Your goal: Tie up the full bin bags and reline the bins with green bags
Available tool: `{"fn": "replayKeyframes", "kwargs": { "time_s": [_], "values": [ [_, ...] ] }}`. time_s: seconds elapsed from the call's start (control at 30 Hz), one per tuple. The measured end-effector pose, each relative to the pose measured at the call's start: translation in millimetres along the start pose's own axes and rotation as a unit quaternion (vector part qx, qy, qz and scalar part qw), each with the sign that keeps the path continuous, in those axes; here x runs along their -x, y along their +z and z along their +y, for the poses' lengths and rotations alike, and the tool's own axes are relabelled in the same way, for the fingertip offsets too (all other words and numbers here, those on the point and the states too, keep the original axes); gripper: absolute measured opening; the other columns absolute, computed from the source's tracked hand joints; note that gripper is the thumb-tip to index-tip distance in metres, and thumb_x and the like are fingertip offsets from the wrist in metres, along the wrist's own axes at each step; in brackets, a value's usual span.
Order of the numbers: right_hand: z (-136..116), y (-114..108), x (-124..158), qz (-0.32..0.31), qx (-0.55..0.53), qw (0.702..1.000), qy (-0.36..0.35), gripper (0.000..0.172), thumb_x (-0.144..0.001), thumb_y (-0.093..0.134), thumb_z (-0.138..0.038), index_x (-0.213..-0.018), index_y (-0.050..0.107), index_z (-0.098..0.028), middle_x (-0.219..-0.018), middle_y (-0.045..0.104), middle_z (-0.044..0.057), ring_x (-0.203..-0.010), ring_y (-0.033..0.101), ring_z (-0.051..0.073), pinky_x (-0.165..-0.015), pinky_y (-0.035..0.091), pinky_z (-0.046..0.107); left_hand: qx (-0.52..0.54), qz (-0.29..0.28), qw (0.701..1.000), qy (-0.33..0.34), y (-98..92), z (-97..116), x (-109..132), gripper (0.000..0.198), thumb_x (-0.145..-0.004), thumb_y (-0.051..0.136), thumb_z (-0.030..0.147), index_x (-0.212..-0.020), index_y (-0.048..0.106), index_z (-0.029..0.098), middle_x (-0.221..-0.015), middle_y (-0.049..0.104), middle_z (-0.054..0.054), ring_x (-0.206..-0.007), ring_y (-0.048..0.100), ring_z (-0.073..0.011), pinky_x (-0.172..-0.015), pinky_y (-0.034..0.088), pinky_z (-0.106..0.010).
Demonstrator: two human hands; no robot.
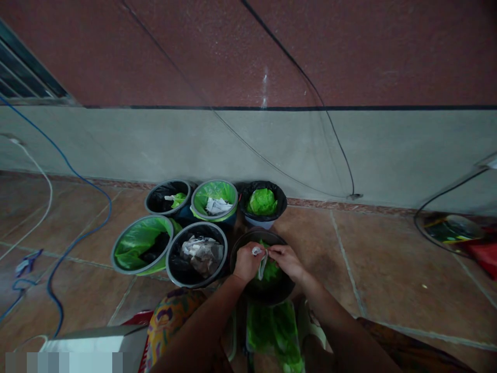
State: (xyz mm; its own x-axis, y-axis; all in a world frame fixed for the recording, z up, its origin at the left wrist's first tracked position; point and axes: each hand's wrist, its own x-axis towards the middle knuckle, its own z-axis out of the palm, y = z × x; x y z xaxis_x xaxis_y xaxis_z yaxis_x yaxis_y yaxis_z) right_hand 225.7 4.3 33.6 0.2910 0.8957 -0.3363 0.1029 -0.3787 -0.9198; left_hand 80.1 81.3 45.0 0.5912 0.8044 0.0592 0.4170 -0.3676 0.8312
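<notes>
Whitish material (262,268) is up between the hands, over the mouth of the dark brown bin (267,298), front right of 6 bins. Left hand (247,263): fingers curled closed on it. Right hand (286,261): fingertips bunched at its upper end, little gap; can't tell if they pinch it or just touch. Probably held low and central so both hands reach it and the bin sits underneath. Green sheet (267,275) lies in that bin below the fingers.

Other 5 bins packed close, likely for short reach. Front middle bin (196,228): black liner, crumpled pale stuff. Front left bin (116,261): green liner, dark lump. Along the wall: back left bin (149,196), back middle bin (197,199), back right bin (281,204). Back right has a green bundle (263,202) sitting in black liner, maybe parked there to keep it off the floor (388,274).

Green packs (272,331) lie nearest the body, presumably for easy pickup; bottom edge of frame crops them. White box (93,342) lower left: cropped, partly pixelated.

Hard to read: finger contact (small, dim), whether the whitish material is 1 piece or 2, brown bin's depths, dark lump's identity. Red item (483,254) cut off at right edge.
</notes>
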Motion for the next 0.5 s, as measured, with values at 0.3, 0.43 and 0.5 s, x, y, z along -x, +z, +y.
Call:
{"fn": "replayKeyframes", "kwargs": {
  "time_s": [0.3, 0.43, 0.5],
  "values": [
    [-1.3, -1.0, 0.9, 0.121, 0.220, 0.965, -0.074, 0.023, -0.081, 0.051, -0.019, -0.075, 0.074, -0.018, -0.082, 0.073, 0.006, -0.074, 0.067, 0.016, -0.069, 0.048, 0.023, -0.085, -0.048, 0.995, -0.005, -8.8, -5.0, 1.6, 0.020, -0.086, 0.057, 0.009, -0.074, 0.071, 0.017, -0.081, 0.074, -0.005, -0.078, 0.067, -0.0146, -0.076, 0.048, -0.024],
    [3.2, 1.3, 0.0, 0.152, 0.254, 0.955, -0.012, 0.026, -0.085, 0.050, -0.016, -0.080, 0.075, -0.017, -0.088, 0.076, 0.007, -0.074, 0.069, 0.016, -0.069, 0.049, 0.022, -0.100, -0.055, 0.992, -0.046, -11.4, -6.4, 3.6, 0.016, -0.085, 0.059, 0.012, -0.075, 0.071, 0.017, -0.080, 0.074, -0.004, -0.077, 0.067, -0.0146, -0.075, 0.047, -0.024],
    [4.8, 2.2, -1.1, 0.157, 0.276, 0.948, 0.010, 0.027, -0.087, 0.049, -0.017, -0.082, 0.076, -0.017, -0.086, 0.076, 0.007, -0.073, 0.070, 0.016, -0.068, 0.050, 0.022, -0.105, -0.072, 0.990, -0.055, -10.7, -7.8, 3.7, 0.017, -0.086, 0.057, 0.013, -0.076, 0.071, 0.017, -0.081, 0.074, -0.004, -0.078, 0.067, -0.0148, -0.076, 0.048, -0.024]
  ]
}}
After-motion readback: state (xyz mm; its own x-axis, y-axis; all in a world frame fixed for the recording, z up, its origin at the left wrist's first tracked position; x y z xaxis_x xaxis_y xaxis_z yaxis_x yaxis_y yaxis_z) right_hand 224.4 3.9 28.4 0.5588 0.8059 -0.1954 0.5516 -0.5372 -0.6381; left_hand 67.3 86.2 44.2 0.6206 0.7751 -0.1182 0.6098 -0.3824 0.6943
